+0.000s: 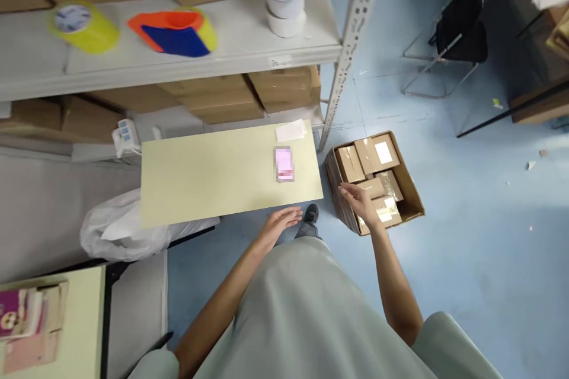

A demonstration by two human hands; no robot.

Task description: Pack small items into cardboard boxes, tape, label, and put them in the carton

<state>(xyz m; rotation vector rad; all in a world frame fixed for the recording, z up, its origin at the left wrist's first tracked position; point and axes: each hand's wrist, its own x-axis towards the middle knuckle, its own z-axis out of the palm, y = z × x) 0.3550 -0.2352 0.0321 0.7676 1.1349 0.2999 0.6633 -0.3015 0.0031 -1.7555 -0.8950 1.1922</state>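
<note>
My left hand is held in the air just in front of the near edge of the pale yellow table, its fingers stretched out and nothing in it. Over the left side of an open carton hovers my right hand, fingers extended and holding nothing that shows. Inside that carton lie several small brown boxes, some with white labels. A pink phone-like item, its surface pixelated, lies near the table's right end, with white papers behind it.
Metal shelving behind the table holds yellow tape, an orange and blue dispenser, white rolls and cartons. A shelf post rises beside the carton. A plastic bag hangs at left; a black chair stands back right.
</note>
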